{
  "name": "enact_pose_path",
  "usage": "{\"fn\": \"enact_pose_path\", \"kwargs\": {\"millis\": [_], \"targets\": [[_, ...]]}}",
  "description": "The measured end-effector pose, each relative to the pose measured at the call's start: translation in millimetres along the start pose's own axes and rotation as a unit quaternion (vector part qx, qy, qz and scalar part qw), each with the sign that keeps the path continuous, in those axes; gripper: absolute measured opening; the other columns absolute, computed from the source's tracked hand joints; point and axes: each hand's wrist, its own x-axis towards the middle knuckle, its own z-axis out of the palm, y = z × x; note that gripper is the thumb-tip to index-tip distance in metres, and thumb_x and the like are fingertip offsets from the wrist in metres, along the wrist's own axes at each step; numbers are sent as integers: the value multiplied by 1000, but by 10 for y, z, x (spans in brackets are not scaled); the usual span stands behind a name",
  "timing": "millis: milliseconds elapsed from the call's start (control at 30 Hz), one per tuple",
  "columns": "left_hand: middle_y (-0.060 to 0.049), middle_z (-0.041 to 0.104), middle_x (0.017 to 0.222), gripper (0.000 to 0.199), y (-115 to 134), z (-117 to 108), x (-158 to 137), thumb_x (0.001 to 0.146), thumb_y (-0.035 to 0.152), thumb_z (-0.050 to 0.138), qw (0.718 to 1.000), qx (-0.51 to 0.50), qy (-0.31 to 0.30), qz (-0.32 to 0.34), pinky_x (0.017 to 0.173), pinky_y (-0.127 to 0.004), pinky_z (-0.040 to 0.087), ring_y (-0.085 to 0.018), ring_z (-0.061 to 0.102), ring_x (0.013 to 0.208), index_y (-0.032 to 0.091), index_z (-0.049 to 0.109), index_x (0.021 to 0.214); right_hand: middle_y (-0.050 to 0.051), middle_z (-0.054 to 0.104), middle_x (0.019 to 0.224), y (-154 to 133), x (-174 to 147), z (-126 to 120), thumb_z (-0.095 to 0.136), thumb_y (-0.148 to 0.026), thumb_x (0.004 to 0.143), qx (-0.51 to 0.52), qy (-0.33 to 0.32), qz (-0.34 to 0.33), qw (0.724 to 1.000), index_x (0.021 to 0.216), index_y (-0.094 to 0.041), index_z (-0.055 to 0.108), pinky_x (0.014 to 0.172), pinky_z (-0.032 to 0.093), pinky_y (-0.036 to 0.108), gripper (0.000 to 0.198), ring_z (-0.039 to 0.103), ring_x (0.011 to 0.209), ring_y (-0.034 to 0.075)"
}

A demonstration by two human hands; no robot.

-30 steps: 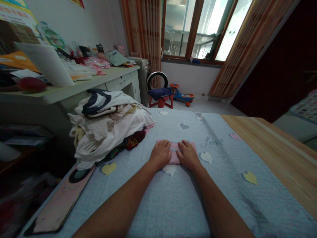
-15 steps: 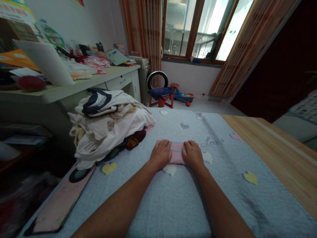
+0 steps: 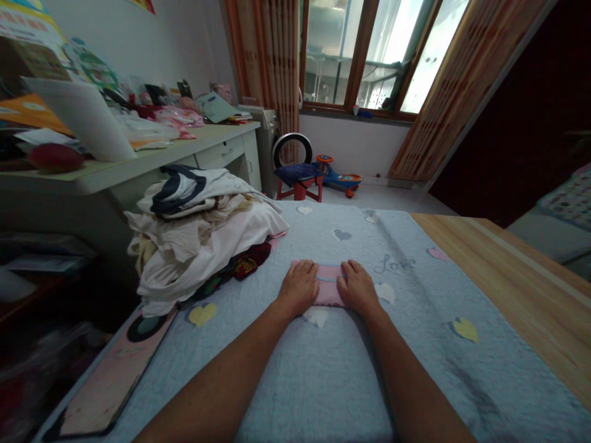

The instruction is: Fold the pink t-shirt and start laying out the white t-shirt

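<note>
A small folded pink cloth (image 3: 329,292) with a thin blue line across it lies on the light blue bed cover (image 3: 314,381). My left hand (image 3: 300,288) is at its left edge, fingers over the top and thumb toward the middle. At the opposite edge, my right hand (image 3: 357,286) has its fingers curled in the same way. Both hands grip the cloth against the cover; its two side edges are mostly hidden beneath them.
A heap of crumpled clothes (image 3: 203,234) sits at the left of the cover, above a flat pink board (image 3: 111,381). Beyond stand a cluttered desk (image 3: 226,144), a red stool (image 3: 299,184) and a blue toy car (image 3: 339,178). Bare wood (image 3: 498,264) borders the cover on the right.
Both hands stay on the pink cloth in the same place. The whole view has shifted very slightly; nothing else visibly differs.
</note>
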Motion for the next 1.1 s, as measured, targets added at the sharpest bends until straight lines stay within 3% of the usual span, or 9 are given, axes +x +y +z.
{"fn": "enact_pose_path", "kwargs": {"millis": [200,300,433,633,1100], "targets": [[-12,56,138,42,-1,-9,9,94,24,45,1000,0,-8,3,118,-44,27,-25,46,132,14,52,135,20,50,142,53,-14,-27,52,-36,89,-6,35,18,999,141,-6,46,109,33,41,60,44,131,30],[-11,57,137,42,-3,-1,13,94,24,46,1000,-3,-6,-1,118,-43,27,-25,47,131,16,52,135,17,56,132,54,-24,-115,53,-31,89,7,50,32,998,130,-11,57,103,36,38,46,50,121,28],[-12,56,138,43,-6,11,11,94,24,45,1000,0,-4,0,118,-44,28,-26,47,131,14,52,135,13,62,118,9,-36,-201,50,-23,89,2,24,45,999,113,-16,66,93,40,35,29,54,108,26],[-13,56,138,44,0,1,9,94,23,45,1000,4,-5,3,119,-44,27,-26,46,132,12,52,136,12,60,121,-22,-41,-190,49,-22,91,-15,8,42,999,116,-18,64,89,41,34,29,53,110,26],[-12,54,141,44,6,5,5,94,24,47,1000,0,-10,-8,119,-44,27,-26,45,134,13,51,137,16,49,144,108,-33,-64,38,-29,97,-11,-28,8,1000,139,-13,51,110,32,35,47,43,134,25]]}}
